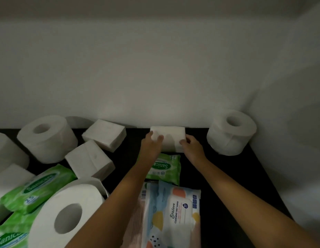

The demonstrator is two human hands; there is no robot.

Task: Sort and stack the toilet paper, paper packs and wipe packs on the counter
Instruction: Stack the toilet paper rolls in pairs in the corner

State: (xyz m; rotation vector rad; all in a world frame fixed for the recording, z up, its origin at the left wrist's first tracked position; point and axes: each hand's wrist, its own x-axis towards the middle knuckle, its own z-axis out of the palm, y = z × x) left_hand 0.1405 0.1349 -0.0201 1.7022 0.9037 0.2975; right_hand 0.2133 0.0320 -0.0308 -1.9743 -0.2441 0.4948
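Note:
A white paper pack lies against the back wall on the black counter. My left hand grips its left end and my right hand grips its right end. Two more white paper packs lie tilted to the left. Toilet paper rolls stand at the back right corner, back left and front left. A green wipe pack lies just behind a pastel wipe pack, between my forearms. More green wipe packs pile up at the left.
White walls close the counter at the back and on the right. Another white roll shows at the far left edge. Bare black counter shows to the right of my right forearm.

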